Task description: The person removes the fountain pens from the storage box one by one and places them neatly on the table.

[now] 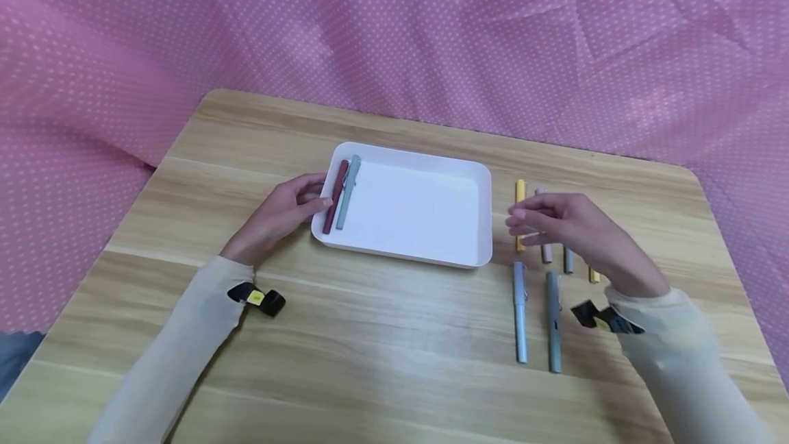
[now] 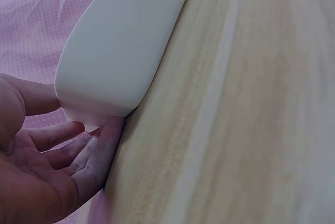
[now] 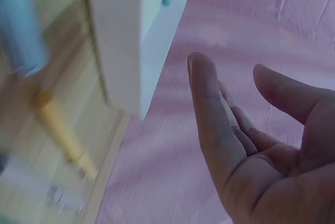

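Note:
A white tray [image 1: 419,207] lies on the table, with a dark red pen [image 1: 335,197] and a grey-green pen [image 1: 348,192] side by side along its left end. My left hand [image 1: 280,214] holds the tray's left edge, thumb at the rim; the left wrist view shows its fingers [image 2: 99,156] against the outer wall. To the right of the tray, my right hand [image 1: 576,231] hovers over a row of pens, thumb and fingers apart and nothing between them. Beneath it, a yellow pen [image 1: 520,190], a light purple pen [image 1: 546,253] and a grey pen [image 1: 568,260] are partly hidden.
Nearer the front lie a light blue pen [image 1: 520,314] and a dark grey-green pen [image 1: 553,324]. A second yellow pen [image 1: 594,276] peeks out below the right hand. Pink dotted cloth [image 1: 394,33] hangs behind the wooden table [image 1: 370,348].

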### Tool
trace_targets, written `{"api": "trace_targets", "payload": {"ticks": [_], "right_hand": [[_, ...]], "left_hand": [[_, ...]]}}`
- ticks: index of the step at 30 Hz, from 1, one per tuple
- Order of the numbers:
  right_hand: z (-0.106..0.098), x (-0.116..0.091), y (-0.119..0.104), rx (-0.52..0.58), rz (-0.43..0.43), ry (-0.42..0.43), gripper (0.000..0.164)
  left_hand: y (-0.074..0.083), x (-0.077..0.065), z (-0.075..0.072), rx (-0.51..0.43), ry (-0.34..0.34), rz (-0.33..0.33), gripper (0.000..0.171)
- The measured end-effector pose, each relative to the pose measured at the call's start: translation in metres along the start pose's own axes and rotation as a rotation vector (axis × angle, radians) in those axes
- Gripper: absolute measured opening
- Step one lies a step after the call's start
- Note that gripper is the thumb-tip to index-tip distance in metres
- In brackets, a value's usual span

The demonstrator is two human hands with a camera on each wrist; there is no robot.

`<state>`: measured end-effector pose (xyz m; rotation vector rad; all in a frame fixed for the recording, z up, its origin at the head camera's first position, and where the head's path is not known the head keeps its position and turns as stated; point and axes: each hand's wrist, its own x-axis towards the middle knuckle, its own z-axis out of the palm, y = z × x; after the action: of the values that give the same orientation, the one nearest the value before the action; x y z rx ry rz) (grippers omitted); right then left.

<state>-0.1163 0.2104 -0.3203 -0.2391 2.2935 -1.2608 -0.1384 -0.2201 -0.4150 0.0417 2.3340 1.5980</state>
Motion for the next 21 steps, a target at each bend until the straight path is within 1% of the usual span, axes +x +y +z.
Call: {"api": "trace_targets", "payload": {"ticks": [7, 10, 13, 16, 21], "right_hand": [[0.017, 0.040, -0.032, 0.067, 0.009, -0.075, 0.046], [0.023, 0.055, -0.042, 0.065, 0.006, -0.102, 0.043], [0.031, 0.070, -0.049, 0.069, 0.001, -0.118, 0.039], [0.039, 0.083, -0.055, 0.081, -0.004, -0.126, 0.035], [0.054, 0.103, -0.064, 0.088, -0.014, -0.165, 0.029]], "left_hand": [[0.001, -0.001, 0.000, -0.015, -0.003, 0.011, 0.058], [0.000, -0.001, 0.000, -0.022, -0.003, 0.014, 0.057], [0.000, -0.001, 0.000, -0.021, -0.002, 0.016, 0.056], [-0.001, -0.001, -0.001, -0.017, -0.001, 0.003, 0.055], [-0.001, 0.000, -0.001, -0.015, 0.008, -0.021, 0.055]]}}
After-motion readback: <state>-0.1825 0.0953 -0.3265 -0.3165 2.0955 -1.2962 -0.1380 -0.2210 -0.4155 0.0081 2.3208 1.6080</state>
